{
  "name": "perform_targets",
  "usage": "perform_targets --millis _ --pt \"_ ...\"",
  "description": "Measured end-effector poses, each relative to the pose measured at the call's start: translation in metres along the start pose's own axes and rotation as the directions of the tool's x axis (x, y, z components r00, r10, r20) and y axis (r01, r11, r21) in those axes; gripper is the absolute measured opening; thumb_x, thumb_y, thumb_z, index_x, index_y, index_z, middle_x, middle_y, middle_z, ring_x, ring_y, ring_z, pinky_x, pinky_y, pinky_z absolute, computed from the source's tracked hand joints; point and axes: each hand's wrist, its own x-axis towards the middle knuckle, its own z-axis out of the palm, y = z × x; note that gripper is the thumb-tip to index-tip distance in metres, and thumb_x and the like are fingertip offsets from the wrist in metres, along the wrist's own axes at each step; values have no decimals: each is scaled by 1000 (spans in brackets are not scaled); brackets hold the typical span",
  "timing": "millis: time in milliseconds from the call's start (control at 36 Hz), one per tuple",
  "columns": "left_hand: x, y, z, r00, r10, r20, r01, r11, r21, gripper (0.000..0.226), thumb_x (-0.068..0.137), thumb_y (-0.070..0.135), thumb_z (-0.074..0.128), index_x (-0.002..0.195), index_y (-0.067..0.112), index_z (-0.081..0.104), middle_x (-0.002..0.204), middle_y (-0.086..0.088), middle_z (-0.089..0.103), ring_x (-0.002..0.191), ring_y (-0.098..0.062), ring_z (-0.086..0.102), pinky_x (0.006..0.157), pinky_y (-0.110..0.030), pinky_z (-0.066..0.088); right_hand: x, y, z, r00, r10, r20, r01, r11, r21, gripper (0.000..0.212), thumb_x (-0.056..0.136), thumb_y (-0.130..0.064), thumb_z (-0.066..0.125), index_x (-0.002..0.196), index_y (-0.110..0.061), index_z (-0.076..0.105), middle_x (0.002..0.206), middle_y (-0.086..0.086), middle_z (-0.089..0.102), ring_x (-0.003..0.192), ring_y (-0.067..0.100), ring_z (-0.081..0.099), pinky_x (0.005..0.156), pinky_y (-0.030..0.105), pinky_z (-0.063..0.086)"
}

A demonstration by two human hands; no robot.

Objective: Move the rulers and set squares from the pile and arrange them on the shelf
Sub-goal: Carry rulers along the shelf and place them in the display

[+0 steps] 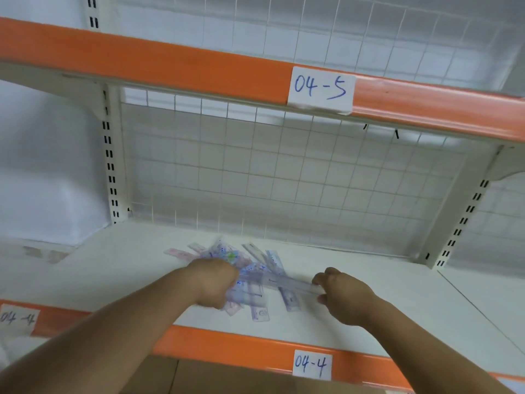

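A loose pile of clear and pale pink rulers and set squares [250, 263] lies on the white shelf [397, 302] marked 04-4, near its middle. My left hand [217, 282] rests on the left part of the pile with fingers curled round a bunch of them. My right hand [339, 291] pinches the right end of one clear ruler [287, 282] that stretches across to the left hand. Part of the pile is hidden under my left hand.
A wire grid [284, 177] backs the shelf. An orange-edged upper shelf [170, 61] labelled 04-5 hangs overhead. Slotted uprights [109, 155] stand at both sides. Brown cardboard [227, 376] sits below the front edge. A few pieces lie on the neighbouring shelf [42, 254] at left.
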Motion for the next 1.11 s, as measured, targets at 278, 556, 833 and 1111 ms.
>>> perform_targets --millis 278,556,833,1111 --pt "7 44 -18 1000 13 14 -13 1000 -11 33 83 13 53 115 16 55 112 -3 60 89 -20 57 69 -32 43 -33 42 -7 998 49 -25 -49 999 13 37 98 -26 49 135 -19 46 126 4 48 111 23 55 85 31 46" --pt "19 122 -37 1000 25 8 -25 1000 12 30 85 16 54 115 16 54 104 -2 58 84 -20 52 65 -28 38 -78 116 -3 996 78 -33 -78 997 10 38 99 -26 48 136 -20 46 129 3 48 112 21 55 84 30 46" --pt "38 239 -48 1000 18 -19 -18 1000 -13 27 86 27 57 107 11 56 97 -1 53 80 -20 48 64 -28 35 -145 219 7 991 132 -3 -132 991 7 38 99 -31 48 134 -16 47 130 6 47 114 23 55 90 32 47" --pt "52 367 -59 996 59 -74 -60 998 -15 21 86 25 55 102 11 55 94 -2 52 78 -18 49 52 -25 33 -223 311 20 977 214 17 -214 976 26 36 97 -29 46 130 -15 50 128 7 48 115 26 54 91 32 45"
